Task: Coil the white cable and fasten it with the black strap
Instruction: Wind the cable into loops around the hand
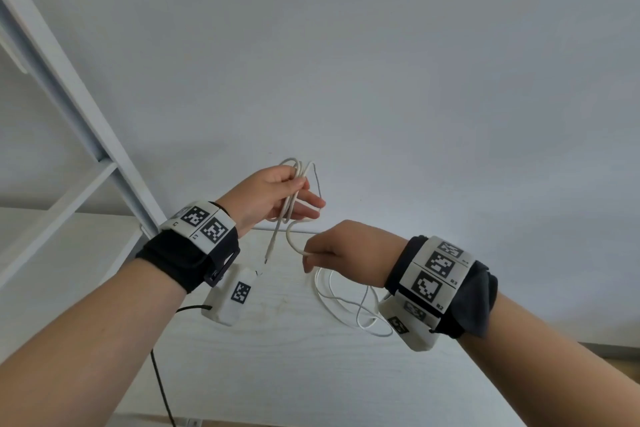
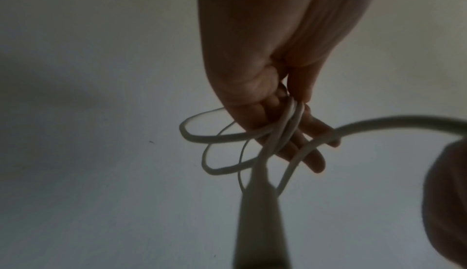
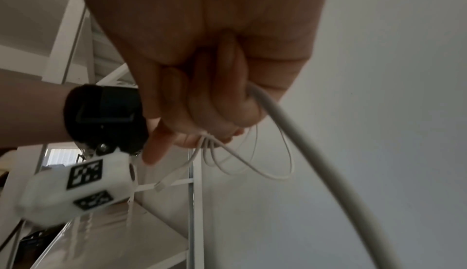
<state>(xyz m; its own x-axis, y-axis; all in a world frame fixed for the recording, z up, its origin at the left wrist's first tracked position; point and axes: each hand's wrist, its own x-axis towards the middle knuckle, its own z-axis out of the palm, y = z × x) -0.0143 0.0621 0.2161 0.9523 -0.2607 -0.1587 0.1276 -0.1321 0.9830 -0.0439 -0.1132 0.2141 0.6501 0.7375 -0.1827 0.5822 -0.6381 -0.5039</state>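
Coiling is under way: at frame centre the left hand (image 1: 277, 194) grips a few loops of the white cable (image 1: 294, 191), and the right hand (image 1: 341, 251) — fingers clenched — pinches the next stretch. The slack on the desk (image 1: 277, 340) needs winding; the black strap seems out of view.

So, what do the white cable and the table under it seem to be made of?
White cable: probably a soft plastic or rubber jacket with a matte finish; it bends into smooth loops in the left hand and shows no glare.
Table: it looks like pale wood or a wood-look laminate, since faint grain lines run across it; which of the two cannot be told.
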